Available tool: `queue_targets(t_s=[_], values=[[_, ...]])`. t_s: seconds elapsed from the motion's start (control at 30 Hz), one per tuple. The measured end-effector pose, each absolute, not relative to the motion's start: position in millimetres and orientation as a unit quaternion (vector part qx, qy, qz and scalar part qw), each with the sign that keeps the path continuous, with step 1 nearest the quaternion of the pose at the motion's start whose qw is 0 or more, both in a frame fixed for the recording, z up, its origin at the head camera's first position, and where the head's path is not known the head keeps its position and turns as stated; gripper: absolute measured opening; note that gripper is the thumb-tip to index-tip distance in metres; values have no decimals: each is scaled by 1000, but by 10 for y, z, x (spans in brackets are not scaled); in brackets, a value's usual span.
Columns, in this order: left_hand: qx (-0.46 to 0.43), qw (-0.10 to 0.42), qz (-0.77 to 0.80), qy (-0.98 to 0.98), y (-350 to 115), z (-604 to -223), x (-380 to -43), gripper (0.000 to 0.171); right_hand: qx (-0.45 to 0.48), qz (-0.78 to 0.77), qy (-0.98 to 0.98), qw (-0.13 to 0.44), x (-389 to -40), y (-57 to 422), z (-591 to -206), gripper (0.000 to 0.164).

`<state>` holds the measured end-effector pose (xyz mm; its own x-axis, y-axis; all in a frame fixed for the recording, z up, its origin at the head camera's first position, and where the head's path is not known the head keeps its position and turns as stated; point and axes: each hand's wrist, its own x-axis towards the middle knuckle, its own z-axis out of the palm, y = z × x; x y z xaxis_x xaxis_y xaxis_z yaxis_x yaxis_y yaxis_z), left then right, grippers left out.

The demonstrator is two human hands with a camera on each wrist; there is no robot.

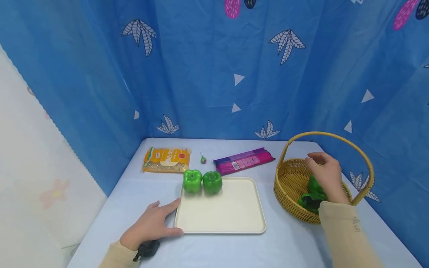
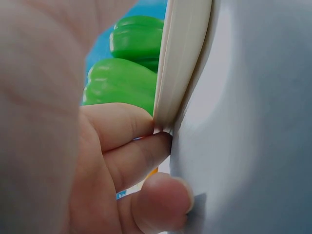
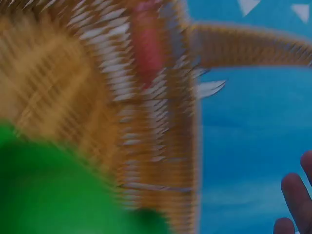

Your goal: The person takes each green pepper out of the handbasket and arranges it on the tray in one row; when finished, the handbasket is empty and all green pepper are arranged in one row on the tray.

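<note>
My left hand (image 1: 151, 223) rests at the left edge of a cream tray (image 1: 221, 212), thumb and forefinger spread. In the left wrist view, fingertips (image 2: 139, 119) touch the tray's rim. Two green bell peppers, a lighter one (image 1: 192, 181) and a darker one (image 1: 212, 182), sit side by side at the tray's back left. Over a wicker basket (image 1: 285, 193) hangs my right hand (image 1: 326, 175), fingers loosely bent and nothing visible in them. Inside the basket lie a green pepper (image 1: 315, 185) and a green item with a dark patch (image 1: 310, 201), partly hidden by the wrist.
The basket's tall handle (image 1: 330, 136) arches above my right hand. Behind the tray lie a yellow bag of grain (image 1: 167, 160), a small lollipop (image 1: 203, 159) and a purple-pink packet (image 1: 244, 161). A blue curtain (image 1: 214, 74) hangs behind the white table (image 1: 140, 193).
</note>
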<state>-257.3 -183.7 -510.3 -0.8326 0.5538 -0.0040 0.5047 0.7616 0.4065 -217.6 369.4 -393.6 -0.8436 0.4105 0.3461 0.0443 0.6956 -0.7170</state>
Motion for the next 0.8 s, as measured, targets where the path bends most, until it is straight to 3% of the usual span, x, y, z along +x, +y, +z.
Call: queue_targets(t_s=[0.17, 0.43, 0.8], values=[[282, 60, 198, 937, -1841, -5111, -2577, 114, -169, 357, -891, 223, -2228, 3914, -4161, 51], [290, 58, 205, 933, -1836, -5109, -2568, 113, -204, 275, -937, 73, -2283, 4106, -4412, 52], [287, 62, 207, 933, -1825, -5092, -2548, 113, -186, 224, -955, 49, -2260, 4102, -4459, 45]])
